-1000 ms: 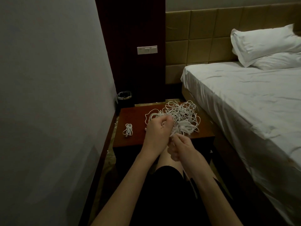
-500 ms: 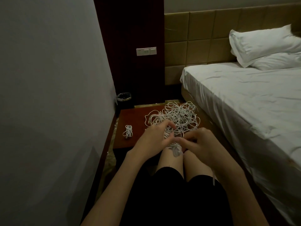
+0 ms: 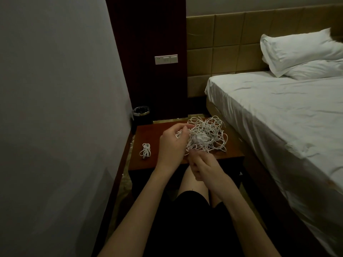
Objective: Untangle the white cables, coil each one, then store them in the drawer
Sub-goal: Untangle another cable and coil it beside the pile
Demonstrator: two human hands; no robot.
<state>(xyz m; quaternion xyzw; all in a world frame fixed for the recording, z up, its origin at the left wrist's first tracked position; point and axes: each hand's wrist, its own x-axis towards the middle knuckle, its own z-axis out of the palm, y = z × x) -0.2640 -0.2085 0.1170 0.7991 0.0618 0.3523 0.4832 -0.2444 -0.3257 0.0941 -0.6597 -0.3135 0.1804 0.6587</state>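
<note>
Hands, left [image 3: 173, 145] and right [image 3: 203, 166], grip tangled cables [image 3: 206, 135] on nightstand [image 3: 148, 134], coiled cable [image 3: 145, 150] beside.

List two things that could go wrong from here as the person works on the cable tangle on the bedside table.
1. The tangle is dense, and both the left hand and right hand grip strands at its near edge; pulling hard could tighten knots rather than loosen them.
2. The tangle lies toward the table edge nearest the bed, so loops might slip off into the gap there.
</note>
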